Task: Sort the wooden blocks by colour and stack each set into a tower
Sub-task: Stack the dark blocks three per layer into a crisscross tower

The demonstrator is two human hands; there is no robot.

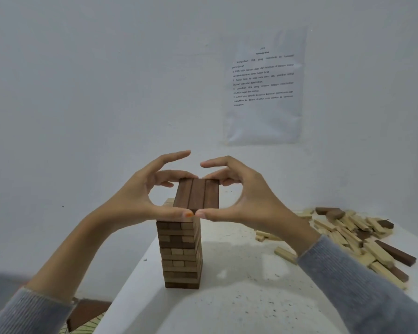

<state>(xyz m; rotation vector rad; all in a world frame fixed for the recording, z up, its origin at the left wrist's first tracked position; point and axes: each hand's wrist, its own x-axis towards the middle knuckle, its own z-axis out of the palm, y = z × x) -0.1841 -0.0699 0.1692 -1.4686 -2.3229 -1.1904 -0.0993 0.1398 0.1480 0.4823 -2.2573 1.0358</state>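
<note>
A tall tower of brown wooden blocks (180, 256) stands on the white table (239, 297), near its left edge. Its top layer (196, 195) is three dark brown blocks lying side by side. My left hand (140, 196) pinches this layer from the left, thumb on the near end and fingers on the far end. My right hand (237, 191) pinches it from the right in the same way. The two thumbs almost meet at the near edge. A loose pile of pale and dark blocks (352, 237) lies at the right of the table.
A white wall stands close behind the table, with a printed sheet in a plastic sleeve (263, 85) taped to it. The table's left edge drops off just beside the tower. A brown object (87, 312) lies on the floor at lower left.
</note>
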